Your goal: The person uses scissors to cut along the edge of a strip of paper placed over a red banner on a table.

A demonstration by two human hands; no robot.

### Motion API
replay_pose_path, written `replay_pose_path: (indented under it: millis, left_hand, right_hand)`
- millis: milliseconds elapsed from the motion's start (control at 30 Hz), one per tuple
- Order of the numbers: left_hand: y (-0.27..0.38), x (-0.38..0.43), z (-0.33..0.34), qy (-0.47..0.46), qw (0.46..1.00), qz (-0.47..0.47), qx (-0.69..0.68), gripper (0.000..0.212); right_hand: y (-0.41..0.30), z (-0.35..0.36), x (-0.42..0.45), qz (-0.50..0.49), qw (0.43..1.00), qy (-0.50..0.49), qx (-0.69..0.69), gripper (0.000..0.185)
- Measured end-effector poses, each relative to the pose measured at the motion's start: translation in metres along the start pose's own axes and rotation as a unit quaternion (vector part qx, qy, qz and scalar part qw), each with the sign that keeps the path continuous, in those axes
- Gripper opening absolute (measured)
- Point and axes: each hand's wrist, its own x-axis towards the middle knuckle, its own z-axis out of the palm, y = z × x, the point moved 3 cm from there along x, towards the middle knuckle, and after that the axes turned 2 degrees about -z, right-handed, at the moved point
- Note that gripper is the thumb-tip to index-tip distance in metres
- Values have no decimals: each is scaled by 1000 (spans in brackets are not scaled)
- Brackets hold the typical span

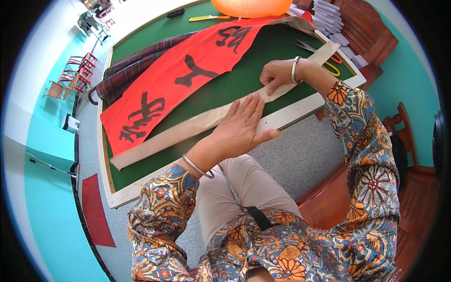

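My left hand (239,128) lies flat on a long beige strip (169,135), fingers slightly spread and thumb out to the side. Just beyond it, my right hand (276,75) has its fingers curled, and its thumb presses on the same strip. The strip runs along the near side of a green-topped table (211,100) with a white frame. Its left end overlaps the corner of a red sheet (169,95) bearing large black brush characters. I cannot tell whether strip and sheet are joined. The sheet's beige underside shows at its far right end.
Scissors with red and yellow handles (331,67) lie near the strip's right end. A folded plaid umbrella (141,63) rests behind the red sheet. Farther back are a yellow utility knife (209,17), a black object (176,13) and an orange lantern (252,7). White rolls (327,16) are stacked at right.
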Motion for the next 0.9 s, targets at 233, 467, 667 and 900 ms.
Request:
replay_pose_path:
  millis: [233,467,667,900]
  left_hand:
    - [-29,-48,-18,-68,997,-35,-11,81]
    - [-67,-126,-51,-104,989,-100,6,77]
    - [-99,-190,-66,-101,979,-171,42,80]
    - [-114,-244,-76,-95,960,-256,69,72]
  right_hand:
    - [-8,0,4,-11,1000,12,5,29]
    - [-4,-2,-4,-28,998,39,30,29]
    - [1,0,-3,17,998,27,45,31]
    - [7,-1,-3,38,998,9,39,33]
